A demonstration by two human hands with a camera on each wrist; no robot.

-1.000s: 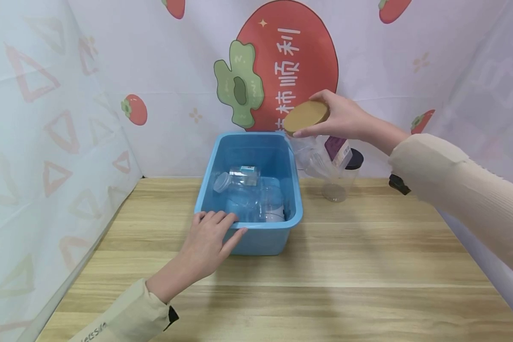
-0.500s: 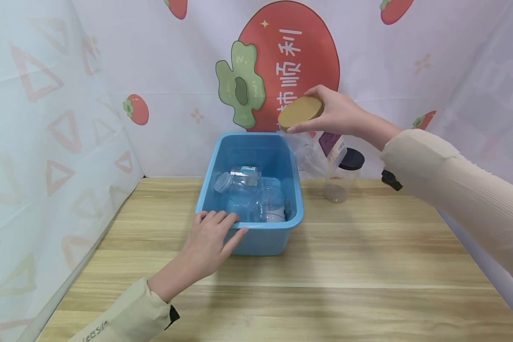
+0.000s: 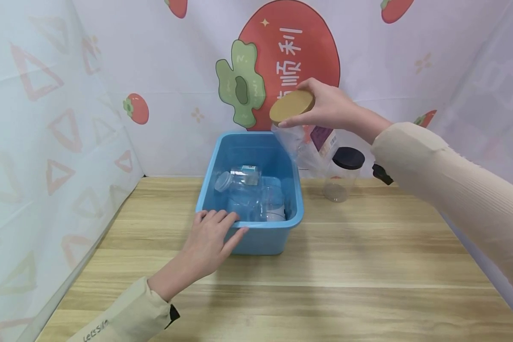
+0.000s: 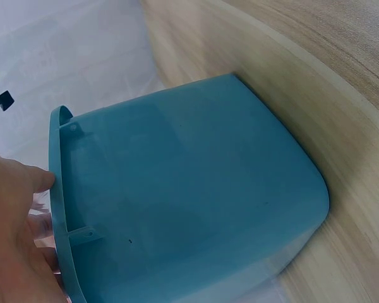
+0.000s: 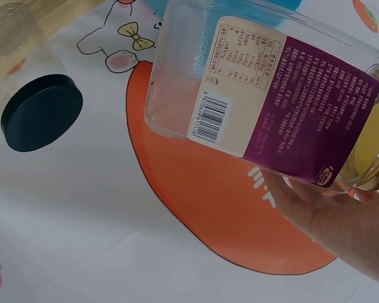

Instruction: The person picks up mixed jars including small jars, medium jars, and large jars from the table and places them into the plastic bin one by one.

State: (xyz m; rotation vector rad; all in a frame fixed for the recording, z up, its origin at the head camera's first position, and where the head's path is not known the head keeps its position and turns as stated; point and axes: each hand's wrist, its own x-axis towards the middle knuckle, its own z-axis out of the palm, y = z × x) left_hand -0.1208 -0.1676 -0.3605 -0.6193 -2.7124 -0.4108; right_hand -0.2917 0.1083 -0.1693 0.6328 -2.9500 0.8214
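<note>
My right hand (image 3: 331, 107) grips a clear plastic jar by its gold lid (image 3: 292, 106), thumb and fingers on opposite sides of the lid. The jar (image 3: 297, 142) hangs tilted in the air at the right rim of a blue bin (image 3: 294, 190). A purple and cream label (image 5: 297, 107) with a barcode covers its side in the right wrist view. My left hand (image 3: 209, 240) holds the bin's near rim, with the thumb (image 4: 41, 178) outside and the fingers over the edge. Inside the bin lie clear jars (image 3: 245, 178), overlapping one another.
Right of the bin, another clear jar with a black lid (image 3: 348, 158) stands upright on the wooden table (image 3: 367, 266). A printed cloth (image 3: 171, 61) hangs behind the table, and another cloth lines the left side.
My right hand has carried the gold-lidded jar left and slightly up, closer to the bin. My left hand stays on the bin's rim.
</note>
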